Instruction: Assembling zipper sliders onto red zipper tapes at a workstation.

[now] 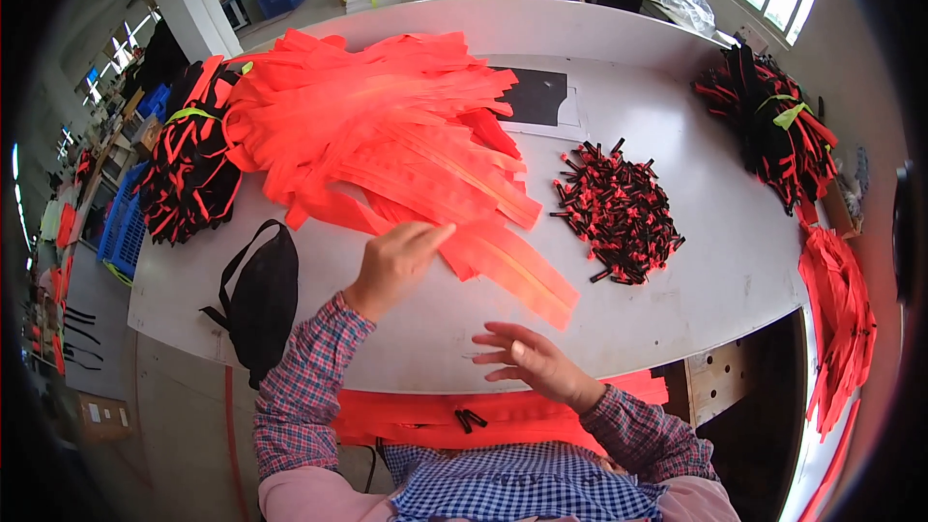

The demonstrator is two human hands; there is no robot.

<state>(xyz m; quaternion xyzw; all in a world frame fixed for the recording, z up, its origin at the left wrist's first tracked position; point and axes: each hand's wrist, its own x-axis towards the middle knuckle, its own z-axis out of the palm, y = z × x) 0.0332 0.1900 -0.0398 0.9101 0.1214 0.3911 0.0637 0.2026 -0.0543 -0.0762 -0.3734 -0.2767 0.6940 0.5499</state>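
My left hand [398,261] is raised over the table, its fingertips pinched together at the edge of an orange-red fabric strip [517,275]. Whether cloth is between them I cannot make out. That strip, with a paler line along its middle, reaches from the big heap of similar strips [367,97] toward the near right. Lower down, my right hand [536,362] hovers by the table's front edge, open, fingers apart and holding nothing. More orange-red strips [406,416] lie across my lap, with a few small black pieces [471,420] on them.
A pile of small black-and-red pieces [623,213] lies right of the strips. Tied black-and-red bundles stand at the left [188,174] and right [768,126] ends. A black pouch [266,295] lies at the left edge; a dark sheet [532,97] lies at the back. Red strips [836,319] hang at right.
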